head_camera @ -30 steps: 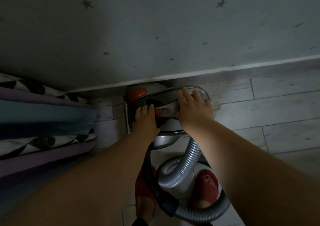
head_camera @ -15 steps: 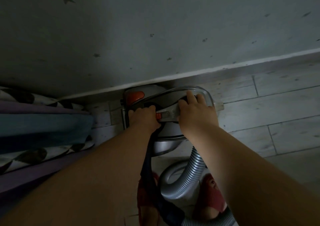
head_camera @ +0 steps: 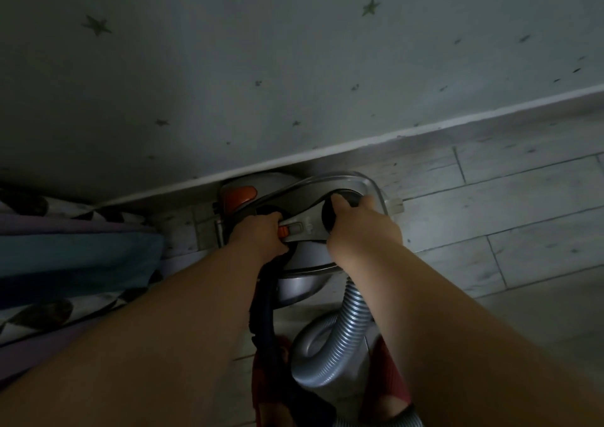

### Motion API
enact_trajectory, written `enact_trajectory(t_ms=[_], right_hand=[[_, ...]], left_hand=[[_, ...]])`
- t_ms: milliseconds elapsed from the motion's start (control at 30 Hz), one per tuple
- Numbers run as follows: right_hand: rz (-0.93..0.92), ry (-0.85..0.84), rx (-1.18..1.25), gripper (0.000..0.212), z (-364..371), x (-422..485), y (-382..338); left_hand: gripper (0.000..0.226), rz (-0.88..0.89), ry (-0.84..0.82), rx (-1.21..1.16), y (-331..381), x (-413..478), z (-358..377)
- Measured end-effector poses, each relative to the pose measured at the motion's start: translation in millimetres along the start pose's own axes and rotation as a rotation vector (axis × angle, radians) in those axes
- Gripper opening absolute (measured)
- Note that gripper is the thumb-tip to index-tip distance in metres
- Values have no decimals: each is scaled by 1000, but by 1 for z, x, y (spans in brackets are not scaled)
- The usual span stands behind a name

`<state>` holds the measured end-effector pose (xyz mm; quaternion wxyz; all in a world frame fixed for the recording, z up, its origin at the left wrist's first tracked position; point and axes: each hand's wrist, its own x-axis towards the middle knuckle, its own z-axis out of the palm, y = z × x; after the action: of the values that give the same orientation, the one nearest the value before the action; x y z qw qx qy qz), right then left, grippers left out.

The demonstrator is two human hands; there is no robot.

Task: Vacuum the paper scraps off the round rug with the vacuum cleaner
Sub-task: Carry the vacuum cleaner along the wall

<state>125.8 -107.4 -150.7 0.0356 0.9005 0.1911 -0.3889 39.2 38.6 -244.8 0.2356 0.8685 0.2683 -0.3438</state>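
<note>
A grey canister vacuum cleaner [head_camera: 304, 198] with orange buttons stands on the floor against the wall. Its silver carry handle [head_camera: 305, 227] runs across the top. My left hand [head_camera: 261, 235] grips the near-left end of that handle, fingers curled under it. My right hand [head_camera: 359, 227] grips the handle's right end, with the thumb hooked into the dark opening. A ribbed grey hose [head_camera: 346, 325] loops from the canister toward me. The round rug and paper scraps are out of view.
A star-patterned wall [head_camera: 294, 67] meets pale wood-look floor planks [head_camera: 506, 214] right behind the vacuum. Folded bedding [head_camera: 65, 263] in blue, purple and a black-and-white pattern lies at left. My feet in red slippers [head_camera: 389, 377] stand beside the hose loop.
Both hands went from lying flat on top of the vacuum to curling around its carry handle. The view has moved closer to the vacuum.
</note>
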Motion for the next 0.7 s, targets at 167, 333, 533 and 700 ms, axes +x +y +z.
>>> enact_trajectory(t_ms=[167,333,533,700], right_hand=[[-21,-25,40,72,-13,-29,19],[-59,-1,60,71,-53,-71,43],[-19,76,117,73,-114,-141,89],[34,146,136,62,-171,-192,138]], left_hand=[[52,-25,-19,20,15,-20,4],[79,-59,-52,-32,55,-68,-18],[56,-25,-22,-17,126,-134,-61],[49,59,14,11,199,-177,-99]])
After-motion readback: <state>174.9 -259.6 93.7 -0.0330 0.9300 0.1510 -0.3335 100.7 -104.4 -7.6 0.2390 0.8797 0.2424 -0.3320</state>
